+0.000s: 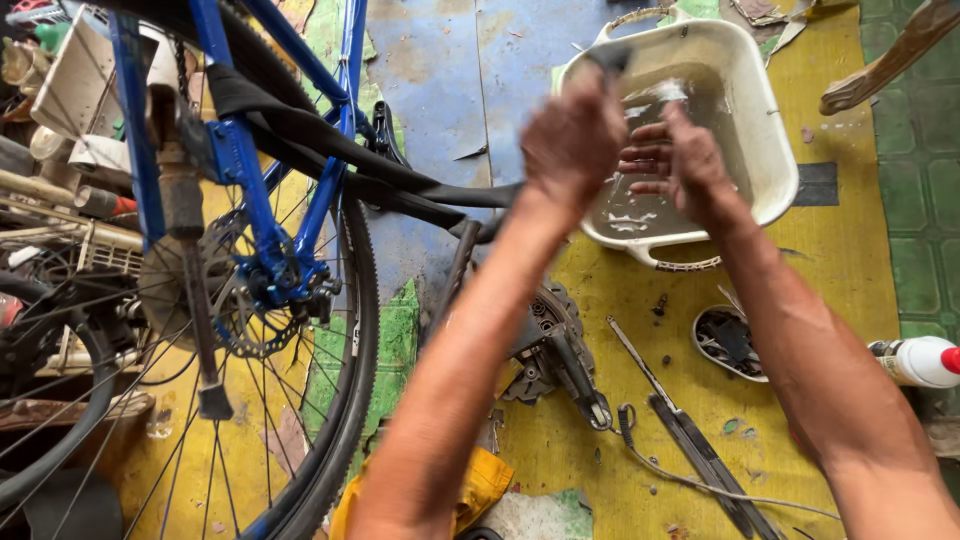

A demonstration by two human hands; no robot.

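You have a single view, from the camera on your head, tilted steeply down along both forearms toward the floor. It sits close: your left hand (572,135) and right hand (680,160) fill the upper middle, just over the white basin (770,110). Left of your hands the frame takes in the blue bicycle frame (240,160) and its wheel (345,400); nearer you than the hands lies the yellow floor (850,270). No second view overlaps it.
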